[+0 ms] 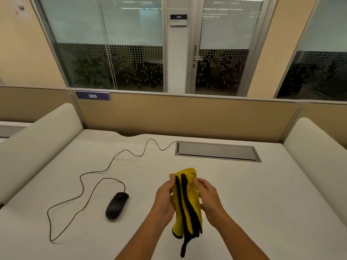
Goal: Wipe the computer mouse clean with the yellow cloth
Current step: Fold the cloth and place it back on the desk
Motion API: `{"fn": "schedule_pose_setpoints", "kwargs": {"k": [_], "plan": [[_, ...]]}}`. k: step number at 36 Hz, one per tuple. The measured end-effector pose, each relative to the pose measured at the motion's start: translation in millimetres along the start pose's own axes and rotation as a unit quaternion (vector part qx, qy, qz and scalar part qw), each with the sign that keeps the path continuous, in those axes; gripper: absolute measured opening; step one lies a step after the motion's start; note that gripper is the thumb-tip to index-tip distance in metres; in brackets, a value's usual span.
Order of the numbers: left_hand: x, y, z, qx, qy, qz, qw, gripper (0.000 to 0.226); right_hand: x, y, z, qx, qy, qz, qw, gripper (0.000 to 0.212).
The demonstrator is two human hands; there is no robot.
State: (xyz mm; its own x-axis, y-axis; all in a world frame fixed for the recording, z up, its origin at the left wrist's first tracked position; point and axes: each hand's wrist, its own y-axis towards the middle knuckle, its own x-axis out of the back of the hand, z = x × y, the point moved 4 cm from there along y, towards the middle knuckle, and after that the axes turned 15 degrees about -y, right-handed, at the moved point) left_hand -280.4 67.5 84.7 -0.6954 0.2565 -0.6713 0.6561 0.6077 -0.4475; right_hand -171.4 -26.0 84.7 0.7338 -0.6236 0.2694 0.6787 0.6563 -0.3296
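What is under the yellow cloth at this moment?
Nothing rests under the yellow cloth: the left hand and right hand hold it bunched above the white desk. The mouse lies uncovered to the left. The desk patch directly beneath is hidden.

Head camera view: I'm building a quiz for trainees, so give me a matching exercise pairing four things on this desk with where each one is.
Things:
1. black computer mouse
2. yellow cloth with black edging
3. thin black cable
4. grey metal hatch

Places:
A. held between the left hand and right hand
B. set into the desk near the partition
C. lying on the desk, left of the hands
D. snaking from mouse to hatch

Pairs: 1-C, 2-A, 3-D, 4-B
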Motion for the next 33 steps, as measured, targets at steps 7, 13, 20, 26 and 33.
{"fn": "schedule_pose_setpoints", "kwargs": {"k": [7, 13, 20, 26, 33], "plan": [[-37.3, -2.2, 11.9, -0.001, 0.092, -0.014, 0.996, 0.032, 23.9, -14.2, -20.0, -0.032, 0.135, 0.115, 0.984, 0.067], [-51.0, 9.2, 15.2, -0.063, 0.202, -0.036, 0.977, 0.025, 48.9, -26.4, -22.6, 0.044, 0.151, 0.132, 0.979, 0.055], [-59.2, 26.2, 0.6, -0.133, 0.288, -0.056, 0.947, 0.032, 87.3, -34.1, -30.9, 0.047, 0.202, 0.092, 0.974, 0.049], [-63.7, 39.4, -5.9, -0.115, 0.264, -0.08, 0.954, 0.036, 108.8, -38.5, -32.8, 0.075, 0.228, 0.103, 0.965, 0.074], [-69.8, 44.0, 10.4, -0.054, 0.217, -0.055, 0.973, 0.035, 132.4, -25.6, -39.9, -0.006, 0.177, -0.004, 0.984, 0.043]]}}
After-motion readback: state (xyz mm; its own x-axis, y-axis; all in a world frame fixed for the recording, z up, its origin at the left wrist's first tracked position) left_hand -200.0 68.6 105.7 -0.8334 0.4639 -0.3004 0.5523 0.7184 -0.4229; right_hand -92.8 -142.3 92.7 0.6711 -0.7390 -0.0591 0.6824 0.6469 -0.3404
